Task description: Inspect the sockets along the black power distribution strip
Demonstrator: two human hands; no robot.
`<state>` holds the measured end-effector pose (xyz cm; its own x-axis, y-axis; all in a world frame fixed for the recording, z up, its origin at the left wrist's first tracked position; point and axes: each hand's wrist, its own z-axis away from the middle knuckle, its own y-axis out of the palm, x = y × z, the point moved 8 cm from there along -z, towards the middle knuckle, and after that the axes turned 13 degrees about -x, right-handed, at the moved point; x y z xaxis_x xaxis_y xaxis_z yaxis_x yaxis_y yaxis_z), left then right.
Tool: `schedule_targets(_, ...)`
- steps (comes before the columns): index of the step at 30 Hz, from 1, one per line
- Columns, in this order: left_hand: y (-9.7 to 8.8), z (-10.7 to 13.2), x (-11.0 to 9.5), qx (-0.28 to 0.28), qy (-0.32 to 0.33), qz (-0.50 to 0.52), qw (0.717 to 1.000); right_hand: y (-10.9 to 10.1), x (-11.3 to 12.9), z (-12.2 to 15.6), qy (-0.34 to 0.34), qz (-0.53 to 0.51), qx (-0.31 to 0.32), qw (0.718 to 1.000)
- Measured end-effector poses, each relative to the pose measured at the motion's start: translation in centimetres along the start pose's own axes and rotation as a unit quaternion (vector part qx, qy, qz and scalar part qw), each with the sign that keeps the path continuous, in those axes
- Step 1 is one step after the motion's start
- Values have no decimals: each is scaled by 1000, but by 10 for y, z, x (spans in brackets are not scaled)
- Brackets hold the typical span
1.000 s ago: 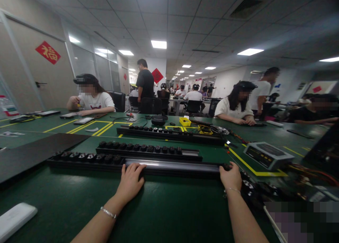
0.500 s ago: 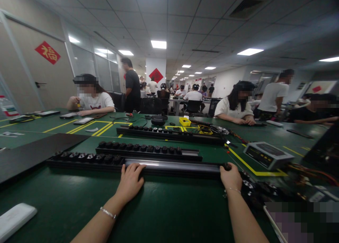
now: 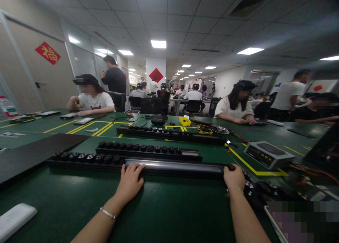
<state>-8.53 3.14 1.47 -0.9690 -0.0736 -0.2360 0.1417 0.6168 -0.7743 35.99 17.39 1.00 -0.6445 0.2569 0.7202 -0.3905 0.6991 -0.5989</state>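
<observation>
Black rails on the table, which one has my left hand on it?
The nearest rail: your left hand rests by its bare stretch's left end. The middle rail and far rail have no hand on them.

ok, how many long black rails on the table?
3 visible: near rail, left hand on it; middle rail, just behind; far rail, beyond both. Dark clutter at right could hide another.

Door sign (image 3: 48, 53) reads 福; pillar sign (image 3: 156, 75) seems too blurred.
</observation>
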Motion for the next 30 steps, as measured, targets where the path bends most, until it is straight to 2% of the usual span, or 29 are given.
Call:
schedule_targets(15,0,0,-1,9,-7,1,1000,0,-6,-4,12,-19,-7,1000)
schedule_targets(22,-2,1,-2,4,-4,-3,1000,0,-25,-11,73,-5,4,997)
schedule_targets(30,-3,1,-3,0,-2,-5,1000,-4,-25,-10,69,-10,-14,997)
